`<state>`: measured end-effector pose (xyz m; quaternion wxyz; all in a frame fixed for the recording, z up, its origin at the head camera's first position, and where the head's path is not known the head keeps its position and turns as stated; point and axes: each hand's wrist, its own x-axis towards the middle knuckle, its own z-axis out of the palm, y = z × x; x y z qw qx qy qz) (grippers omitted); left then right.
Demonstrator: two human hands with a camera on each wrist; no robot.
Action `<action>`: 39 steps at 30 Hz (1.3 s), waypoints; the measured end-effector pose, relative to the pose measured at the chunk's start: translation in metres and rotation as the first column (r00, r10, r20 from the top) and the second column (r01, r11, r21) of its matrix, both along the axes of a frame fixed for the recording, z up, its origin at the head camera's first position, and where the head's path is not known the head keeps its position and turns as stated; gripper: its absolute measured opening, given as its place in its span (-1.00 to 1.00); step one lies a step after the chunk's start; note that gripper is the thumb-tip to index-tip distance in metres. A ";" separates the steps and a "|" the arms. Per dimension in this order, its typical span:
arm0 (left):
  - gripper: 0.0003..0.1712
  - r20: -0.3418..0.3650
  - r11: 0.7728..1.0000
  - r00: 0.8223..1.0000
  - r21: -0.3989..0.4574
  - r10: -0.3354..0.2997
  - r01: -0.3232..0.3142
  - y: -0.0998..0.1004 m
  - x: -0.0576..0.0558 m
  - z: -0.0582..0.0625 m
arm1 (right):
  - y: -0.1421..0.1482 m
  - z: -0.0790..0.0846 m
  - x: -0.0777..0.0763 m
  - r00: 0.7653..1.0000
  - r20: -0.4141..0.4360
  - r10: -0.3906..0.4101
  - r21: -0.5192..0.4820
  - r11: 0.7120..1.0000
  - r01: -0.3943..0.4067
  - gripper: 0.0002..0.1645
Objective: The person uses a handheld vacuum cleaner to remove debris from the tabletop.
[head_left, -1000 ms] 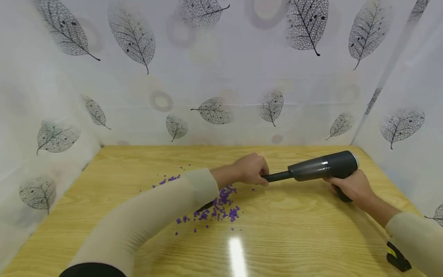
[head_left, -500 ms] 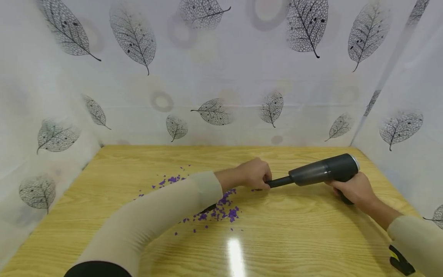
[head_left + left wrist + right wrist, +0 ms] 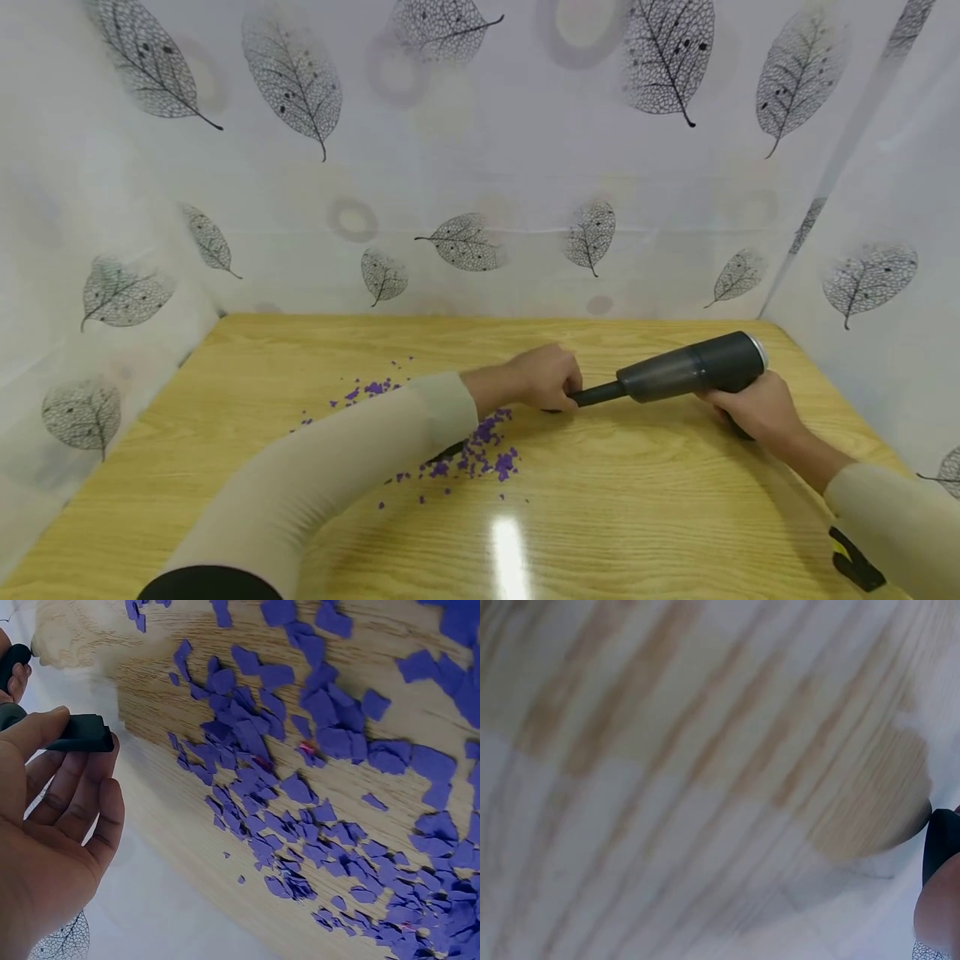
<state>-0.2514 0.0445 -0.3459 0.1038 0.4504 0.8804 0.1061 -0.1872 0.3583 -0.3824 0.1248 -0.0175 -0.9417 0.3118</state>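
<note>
A dark grey handheld vacuum cleaner (image 3: 690,367) is held above the table, its narrow nozzle pointing left. My right hand (image 3: 765,408) grips its handle, whose dark edge shows at the far right of the right wrist view. My left hand (image 3: 543,379) pinches the tip of the nozzle (image 3: 86,733) between thumb and fingers; in the left wrist view the lower fingers spread loosely beneath it. Torn purple paper scraps (image 3: 330,712) lie scattered on the wood beside the left hand. The left sleeve hides part of them in the head view.
Partly under the left sleeve lies a dark object (image 3: 448,452), its kind unclear. A black and yellow item (image 3: 855,562) sits by the right forearm on the wooden table (image 3: 637,500). Leaf-printed white curtains (image 3: 487,167) enclose the back and sides.
Both hands and the vacuum cleaner have dipped slightly, then shifted a little left. The grip of each hand looks the same, and the purple scraps lie much as before.
</note>
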 end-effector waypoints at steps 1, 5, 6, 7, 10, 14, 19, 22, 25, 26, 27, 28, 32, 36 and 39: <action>-0.88 -0.001 1.000 1.000 -0.003 0.001 -0.001 -0.001 0.000 0.000 | 0.000 0.000 -0.001 1.000 0.000 0.003 -0.001 1.000 -0.003 -0.54; -0.87 -0.004 1.000 1.000 -0.001 0.000 0.000 -0.002 -0.002 0.001 | -0.001 0.001 -0.003 1.000 -0.003 0.011 -0.016 1.000 -0.011 -0.54; -0.87 -0.005 1.000 1.000 -0.001 -0.001 0.001 -0.003 -0.003 0.001 | -0.002 0.001 -0.004 1.000 -0.004 0.013 -0.014 1.000 -0.013 -0.54; -0.87 -0.002 1.000 1.000 0.000 -0.002 0.002 -0.004 -0.003 0.001 | -0.002 0.001 -0.005 1.000 -0.004 0.017 -0.012 1.000 -0.017 -0.55; -0.86 0.004 1.000 1.000 0.001 -0.012 0.012 -0.007 -0.003 0.002 | -0.004 0.001 -0.006 1.000 -0.010 0.025 -0.006 1.000 -0.025 -0.55; -0.84 0.008 1.000 1.000 0.001 -0.019 0.019 -0.011 -0.001 0.003 | -0.008 0.000 -0.006 0.999 -0.015 0.034 -0.009 0.999 -0.034 -0.57; -0.84 0.036 0.999 0.999 0.014 -0.035 0.034 -0.017 0.003 0.000 | -0.013 0.000 -0.005 0.999 -0.010 0.048 -0.016 0.999 -0.048 -0.57; -0.85 0.059 0.999 0.997 0.022 -0.040 0.039 -0.021 0.007 -0.002 | -0.016 0.000 -0.004 0.997 -0.012 0.073 -0.007 0.997 -0.073 -0.57; -0.86 0.064 0.999 0.997 0.020 -0.040 0.038 -0.026 0.011 -0.004 | -0.020 -0.002 -0.004 0.994 -0.018 0.105 -0.004 0.994 -0.105 -0.59; -0.86 0.064 0.999 0.997 0.022 -0.042 0.040 -0.027 0.012 -0.004 | -0.021 -0.003 -0.004 0.994 -0.023 0.107 -0.005 0.994 -0.108 -0.60; -0.86 0.065 0.999 0.997 0.023 -0.044 0.043 -0.028 0.013 -0.004 | -0.022 -0.004 -0.004 0.994 -0.026 0.107 -0.009 0.994 -0.108 -0.61; -0.87 0.068 0.999 0.997 0.024 -0.043 0.041 -0.030 0.015 -0.003 | -0.024 -0.004 -0.004 0.993 -0.028 0.110 -0.014 0.994 -0.111 -0.62; -0.88 0.088 0.998 0.995 0.039 -0.051 0.047 -0.036 0.022 0.000 | -0.030 -0.003 -0.002 0.994 -0.030 0.103 -0.034 0.994 -0.104 -0.66; -0.88 0.118 0.998 0.991 0.051 -0.054 0.048 -0.042 0.030 0.002 | -0.036 -0.002 0.000 0.993 -0.017 0.120 -0.037 0.992 -0.120 -0.68; -0.89 0.139 0.997 0.989 0.065 -0.049 0.040 -0.046 0.036 0.002 | -0.039 -0.001 0.001 0.988 -0.014 0.151 -0.042 0.988 -0.152 -0.69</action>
